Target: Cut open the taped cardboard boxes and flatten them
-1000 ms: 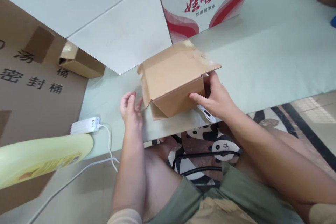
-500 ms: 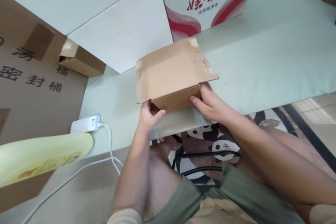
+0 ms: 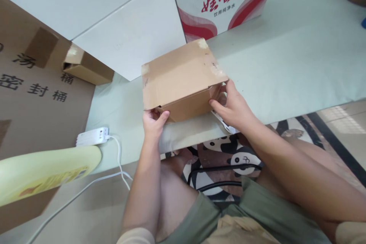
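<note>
A small brown cardboard box [image 3: 183,80] sits near the front edge of the table, its wide lid flap lying over the top and tape marks at the flap's corners. My left hand [image 3: 154,122] grips the front left corner, thumb on the front face and fingers hidden under the flap. At the front right corner my right hand [image 3: 230,105] holds the box, thumb against the front and fingers on the side. Partly under my right hand lies a thin white object [image 3: 225,125] whose kind I cannot make out.
Behind stand a white panel-like box [image 3: 134,26] and a white-and-red water carton [image 3: 223,4]. To the left are a large printed carton [image 3: 28,72], a small cardboard box [image 3: 88,65], a white power bank [image 3: 93,136] with a cable, and a pale yellow bottle [image 3: 48,171].
The cardboard box has shifted slightly left with both hands on it. Its flap now sits lower over the box, and the white object by my right hand has come into view.
</note>
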`<control>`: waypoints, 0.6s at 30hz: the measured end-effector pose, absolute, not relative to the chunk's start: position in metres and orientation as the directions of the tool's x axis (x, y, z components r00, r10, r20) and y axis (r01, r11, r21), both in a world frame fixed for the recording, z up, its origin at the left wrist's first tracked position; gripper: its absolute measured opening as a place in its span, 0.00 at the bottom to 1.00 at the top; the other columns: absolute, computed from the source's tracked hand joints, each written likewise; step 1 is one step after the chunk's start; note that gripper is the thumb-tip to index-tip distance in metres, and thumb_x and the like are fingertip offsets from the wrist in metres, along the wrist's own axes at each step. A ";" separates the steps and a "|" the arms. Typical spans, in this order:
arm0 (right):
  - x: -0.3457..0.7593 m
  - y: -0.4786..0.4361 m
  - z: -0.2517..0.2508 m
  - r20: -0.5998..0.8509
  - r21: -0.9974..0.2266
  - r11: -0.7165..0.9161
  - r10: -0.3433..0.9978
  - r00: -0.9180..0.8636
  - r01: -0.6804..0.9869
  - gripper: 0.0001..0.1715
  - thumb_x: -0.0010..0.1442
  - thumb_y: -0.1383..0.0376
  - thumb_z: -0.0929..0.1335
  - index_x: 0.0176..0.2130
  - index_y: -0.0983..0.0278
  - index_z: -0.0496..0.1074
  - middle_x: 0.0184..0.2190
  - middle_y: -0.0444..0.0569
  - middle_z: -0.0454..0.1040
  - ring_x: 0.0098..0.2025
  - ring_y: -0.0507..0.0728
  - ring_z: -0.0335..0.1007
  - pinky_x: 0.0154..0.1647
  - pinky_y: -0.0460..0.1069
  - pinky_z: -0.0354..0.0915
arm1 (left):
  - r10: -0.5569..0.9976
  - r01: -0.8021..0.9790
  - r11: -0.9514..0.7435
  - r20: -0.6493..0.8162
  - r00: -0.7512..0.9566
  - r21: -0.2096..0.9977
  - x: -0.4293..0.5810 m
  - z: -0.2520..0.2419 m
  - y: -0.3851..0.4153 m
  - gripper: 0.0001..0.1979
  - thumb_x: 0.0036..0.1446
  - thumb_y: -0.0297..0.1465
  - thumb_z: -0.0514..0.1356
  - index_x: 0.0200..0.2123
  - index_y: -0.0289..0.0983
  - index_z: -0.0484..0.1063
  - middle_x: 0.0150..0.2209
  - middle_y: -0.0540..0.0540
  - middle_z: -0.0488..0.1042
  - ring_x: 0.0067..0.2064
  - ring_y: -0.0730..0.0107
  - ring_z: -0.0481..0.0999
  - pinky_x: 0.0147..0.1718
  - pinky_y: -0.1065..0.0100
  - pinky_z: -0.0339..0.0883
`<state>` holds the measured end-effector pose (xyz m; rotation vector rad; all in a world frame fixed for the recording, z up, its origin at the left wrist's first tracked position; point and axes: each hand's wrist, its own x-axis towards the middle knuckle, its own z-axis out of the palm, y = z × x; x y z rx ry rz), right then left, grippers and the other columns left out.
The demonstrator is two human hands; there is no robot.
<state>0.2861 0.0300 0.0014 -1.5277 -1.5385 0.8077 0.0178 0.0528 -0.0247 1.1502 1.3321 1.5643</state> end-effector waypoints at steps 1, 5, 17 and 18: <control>0.287 0.029 0.004 0.094 -0.866 0.048 0.993 0.068 0.497 0.28 0.58 0.59 0.68 0.56 0.60 0.62 0.47 0.56 0.75 0.47 0.67 0.75 0.48 0.64 0.71 | 0.937 -0.015 -0.161 0.149 -0.316 0.987 0.018 -0.024 0.052 0.35 0.27 0.51 0.81 0.36 0.39 0.74 0.34 0.48 0.77 0.39 0.64 0.80 0.46 0.66 0.73; 0.287 0.025 0.015 0.156 -0.877 0.131 0.988 0.015 0.462 0.19 0.59 0.59 0.67 0.50 0.60 0.67 0.40 0.51 0.77 0.39 0.61 0.74 0.40 0.57 0.71 | 0.913 -0.142 -0.194 0.125 -0.389 0.971 0.022 -0.014 0.051 0.33 0.33 0.55 0.78 0.38 0.39 0.77 0.40 0.45 0.80 0.48 0.60 0.81 0.49 0.66 0.72; 0.290 0.015 0.028 0.503 -0.792 0.529 0.848 -0.166 0.305 0.15 0.69 0.60 0.62 0.49 0.59 0.74 0.43 0.53 0.82 0.45 0.61 0.78 0.50 0.58 0.73 | 0.854 -0.405 -0.109 -0.123 -0.505 0.908 -0.004 0.004 0.059 0.10 0.52 0.38 0.56 0.32 0.39 0.75 0.34 0.44 0.81 0.48 0.58 0.81 0.48 0.62 0.75; 0.291 0.016 0.028 0.489 -0.801 0.490 0.867 -0.095 0.344 0.14 0.69 0.60 0.63 0.48 0.59 0.75 0.43 0.52 0.82 0.46 0.62 0.78 0.52 0.59 0.73 | 0.850 -0.423 -0.090 -0.152 -0.505 0.902 -0.008 0.005 0.059 0.11 0.52 0.37 0.56 0.33 0.39 0.74 0.32 0.45 0.80 0.45 0.58 0.81 0.46 0.63 0.75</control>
